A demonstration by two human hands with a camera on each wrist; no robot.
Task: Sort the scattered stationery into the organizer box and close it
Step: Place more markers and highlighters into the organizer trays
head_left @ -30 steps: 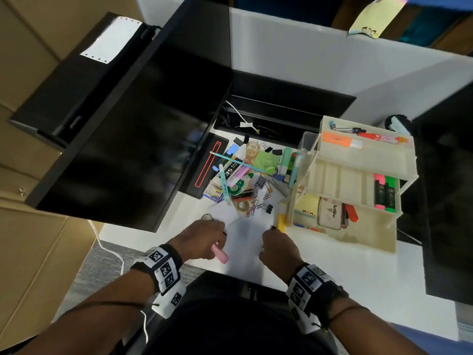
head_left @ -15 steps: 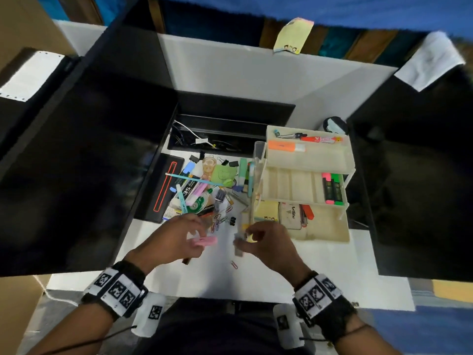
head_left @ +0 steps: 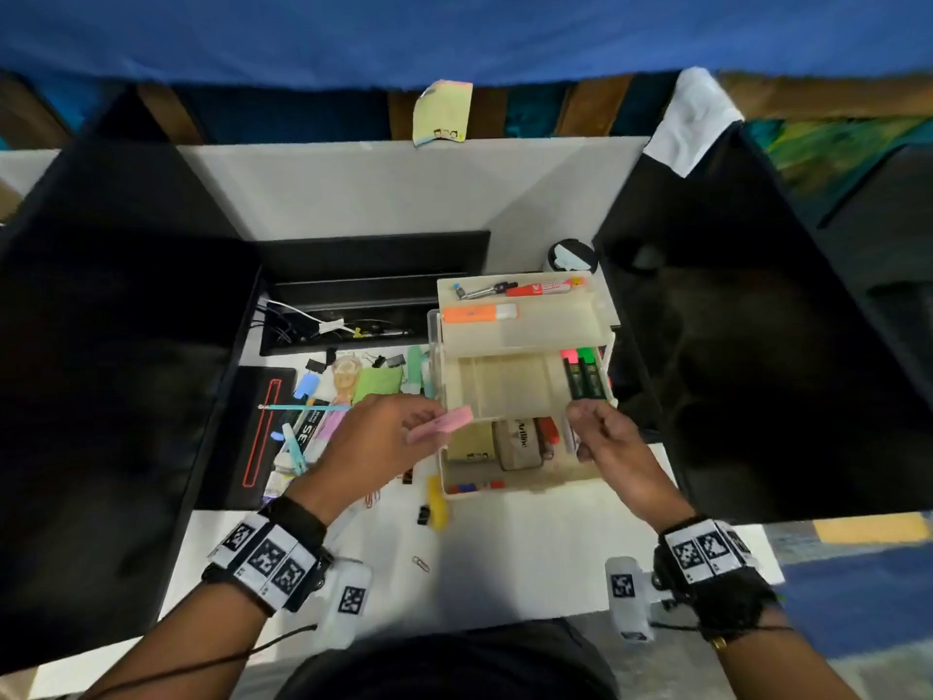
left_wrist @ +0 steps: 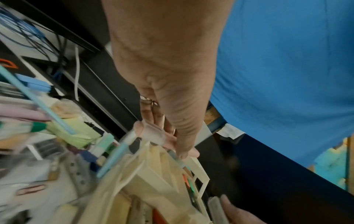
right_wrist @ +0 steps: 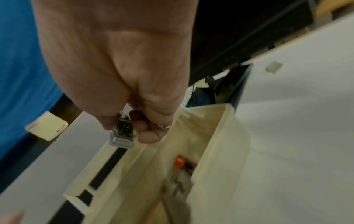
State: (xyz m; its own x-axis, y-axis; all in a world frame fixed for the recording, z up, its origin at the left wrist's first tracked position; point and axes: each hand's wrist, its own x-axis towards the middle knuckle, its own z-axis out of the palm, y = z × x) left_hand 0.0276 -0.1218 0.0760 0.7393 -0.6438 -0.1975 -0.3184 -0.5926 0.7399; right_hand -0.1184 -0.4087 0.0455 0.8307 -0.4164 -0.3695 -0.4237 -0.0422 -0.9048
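Observation:
A cream tiered organizer box (head_left: 525,336) stands open on the white desk, its trays holding an orange highlighter (head_left: 479,312), pens and green and pink markers (head_left: 583,373). My left hand (head_left: 383,437) pinches a pink eraser-like stick (head_left: 440,424) (left_wrist: 153,134) at the box's left edge, over the middle tray. My right hand (head_left: 603,431) grips a small clear case (right_wrist: 122,134) with dark contents, just over the box's right front corner. Scattered stationery (head_left: 348,396) lies left of the box.
Black monitors (head_left: 116,376) flank the desk on both sides. A cable tray (head_left: 363,315) runs behind the pile. A yellow marker (head_left: 436,502), a binder clip (head_left: 423,515) and paper clips (head_left: 420,563) lie on the desk in front of the box.
Both hands rose from the desk front toward the box. The left carried the pink stick right to the box's left edge; the right moved to the box's right front corner.

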